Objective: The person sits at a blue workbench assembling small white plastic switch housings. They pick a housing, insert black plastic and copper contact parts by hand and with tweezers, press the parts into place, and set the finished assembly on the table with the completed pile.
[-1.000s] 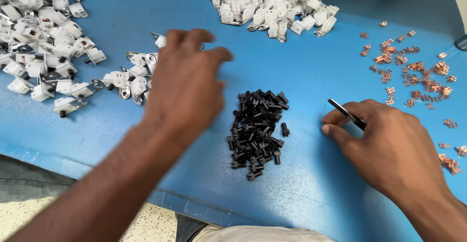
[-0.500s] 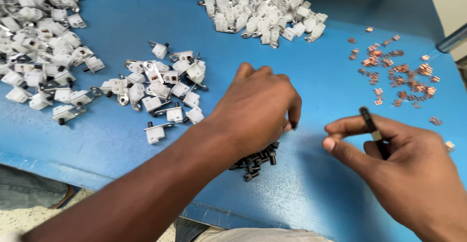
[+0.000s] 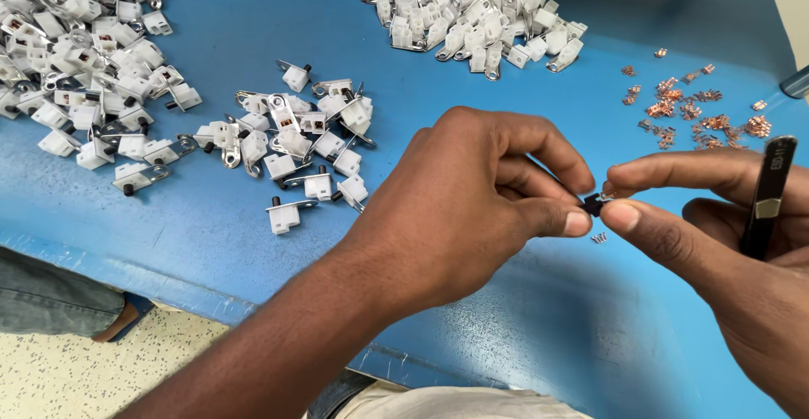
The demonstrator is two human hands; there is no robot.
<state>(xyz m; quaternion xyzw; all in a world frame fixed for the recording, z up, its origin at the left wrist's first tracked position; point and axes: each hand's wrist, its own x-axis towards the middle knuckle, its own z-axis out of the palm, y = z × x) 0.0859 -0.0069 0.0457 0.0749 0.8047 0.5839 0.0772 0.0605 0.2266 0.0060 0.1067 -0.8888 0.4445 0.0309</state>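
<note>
Pinching a tiny black part (image 3: 593, 204) between both hands, up over the blue table (image 3: 253, 301). Left hand (image 3: 472, 208) closing thumb and forefinger narrow on one end of it, other fingers curled in. Right hand (image 3: 716, 234) nipping the other end with thumb and forefinger tips, while also tucking black tweezers (image 3: 765, 196) upright in the remaining fingers. Lying just under the part, a small metal clip (image 3: 599, 238). Sitting well apart: white switch bodies (image 3: 291, 145) in a loose pile to the left, bigger piles (image 3: 480, 15) farther back, copper bits (image 3: 691, 112) scattered off to the right.
</note>
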